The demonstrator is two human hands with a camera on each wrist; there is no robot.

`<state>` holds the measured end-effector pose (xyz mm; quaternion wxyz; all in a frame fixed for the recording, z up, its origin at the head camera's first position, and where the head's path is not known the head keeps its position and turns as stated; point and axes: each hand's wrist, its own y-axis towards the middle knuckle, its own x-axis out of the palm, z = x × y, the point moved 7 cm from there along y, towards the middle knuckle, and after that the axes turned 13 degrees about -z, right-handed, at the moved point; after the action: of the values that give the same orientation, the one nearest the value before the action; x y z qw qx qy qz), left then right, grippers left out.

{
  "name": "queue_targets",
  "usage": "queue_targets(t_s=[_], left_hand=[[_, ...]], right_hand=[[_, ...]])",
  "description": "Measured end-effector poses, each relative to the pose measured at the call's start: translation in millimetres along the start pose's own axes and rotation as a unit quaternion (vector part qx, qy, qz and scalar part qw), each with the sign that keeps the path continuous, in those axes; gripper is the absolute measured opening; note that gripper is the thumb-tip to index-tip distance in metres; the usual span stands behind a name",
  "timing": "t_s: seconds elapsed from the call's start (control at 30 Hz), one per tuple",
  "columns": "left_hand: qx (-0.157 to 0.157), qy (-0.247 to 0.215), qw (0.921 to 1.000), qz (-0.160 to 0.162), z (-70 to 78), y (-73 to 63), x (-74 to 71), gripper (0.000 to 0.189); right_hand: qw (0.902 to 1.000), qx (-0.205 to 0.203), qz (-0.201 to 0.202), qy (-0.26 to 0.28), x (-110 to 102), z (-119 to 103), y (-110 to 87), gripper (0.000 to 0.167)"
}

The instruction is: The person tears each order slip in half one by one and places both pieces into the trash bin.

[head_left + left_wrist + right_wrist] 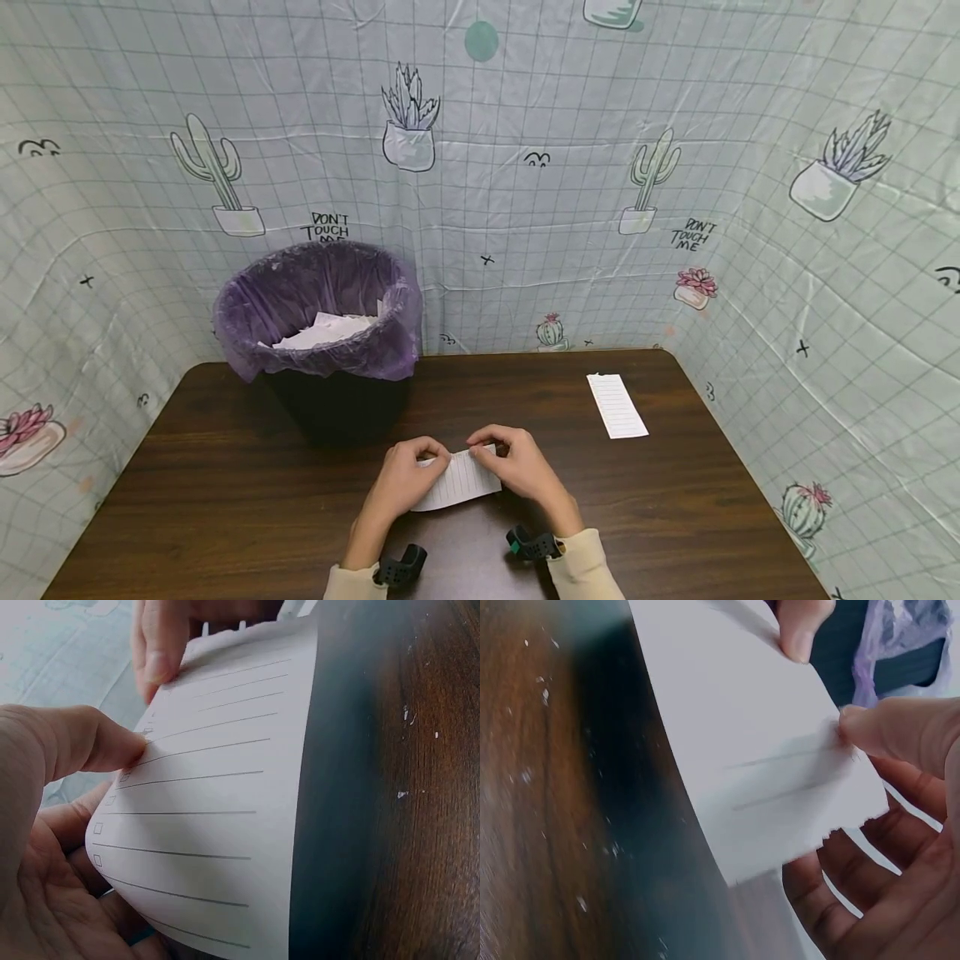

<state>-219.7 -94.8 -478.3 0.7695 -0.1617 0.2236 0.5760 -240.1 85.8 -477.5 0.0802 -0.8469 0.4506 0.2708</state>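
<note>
A lined paper sheet with small checkboxes along one edge is held between both hands, over the front middle of the table. My left hand pinches its upper edge between thumb and fingers; in the left wrist view the thumb presses on the lined face. My right hand pinches the same edge a little to the right, the two thumbs close together. In the right wrist view the sheet has a ragged short end beside the right fingers, which lie behind it.
A dark bin lined with a purple bag stands at the back left, with white paper pieces inside. Another lined sheet lies at the right of the wooden table. Small white specks dot the tabletop. Patterned cloth surrounds the table.
</note>
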Motion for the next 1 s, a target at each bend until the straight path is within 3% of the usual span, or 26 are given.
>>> queue_targets(t_s=[0.3, 0.7, 1.0], left_hand=[[0.01, -0.01, 0.9999, 0.008, -1.3, -0.6, -4.9, 0.009], [0.014, -0.007, 0.9997, 0.019, -9.9, -3.2, -15.8, 0.008], [-0.008, -0.012, 0.9998, 0.015, -18.1, -6.2, -24.2, 0.007]], right_hand=[[0.9989, 0.037, 0.03, -0.004, -12, 11, -4.5, 0.007], [0.996, 0.029, 0.077, -0.034, -23, 13, -8.7, 0.004], [0.9942, 0.035, 0.096, -0.033, -31, 15, -11.3, 0.004]])
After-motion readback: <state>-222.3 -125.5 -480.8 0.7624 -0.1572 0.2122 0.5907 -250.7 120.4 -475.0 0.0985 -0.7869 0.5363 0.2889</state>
